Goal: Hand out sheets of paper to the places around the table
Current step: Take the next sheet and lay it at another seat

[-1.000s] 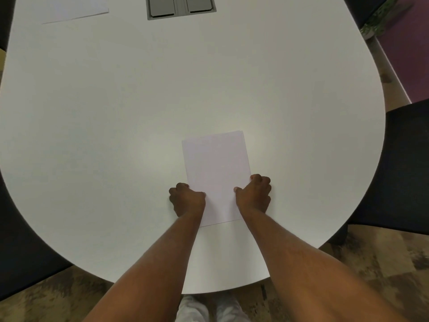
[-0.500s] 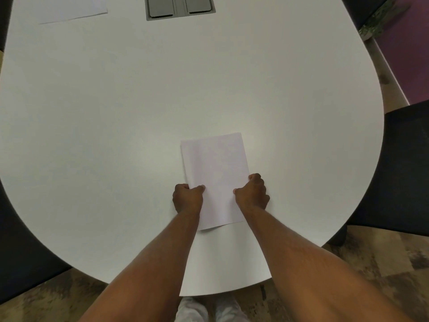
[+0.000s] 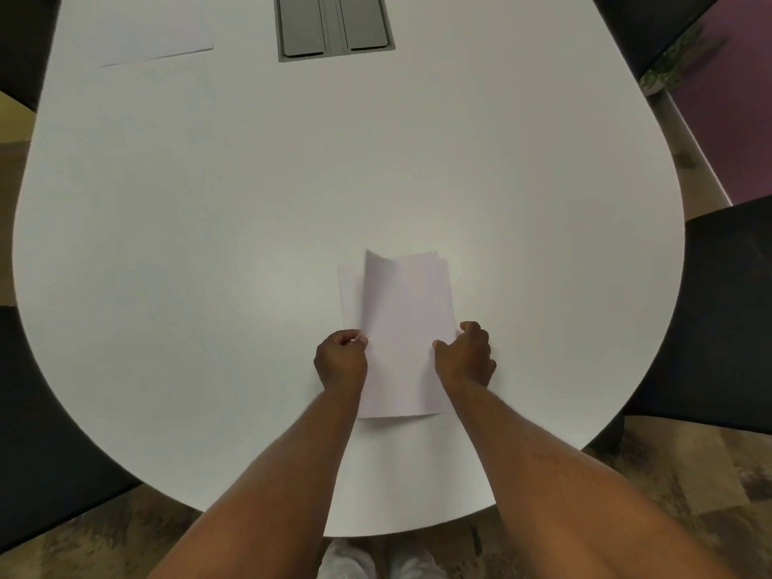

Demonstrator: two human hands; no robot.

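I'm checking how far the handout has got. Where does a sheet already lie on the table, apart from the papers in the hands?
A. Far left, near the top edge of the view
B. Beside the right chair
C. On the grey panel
A: a single sheet lies flat on the table at far left, left of the grey panel.

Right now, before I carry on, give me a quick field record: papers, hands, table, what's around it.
stack: white sheets near table's near edge, between both hands
top sheet: far left corner curled up, lifting off the stack
left hand: pinching the stack's left edge
right hand: gripping the right edge
placed sheet: far left of table
grey hatch: far centre, lids closed
dark chairs: right and left
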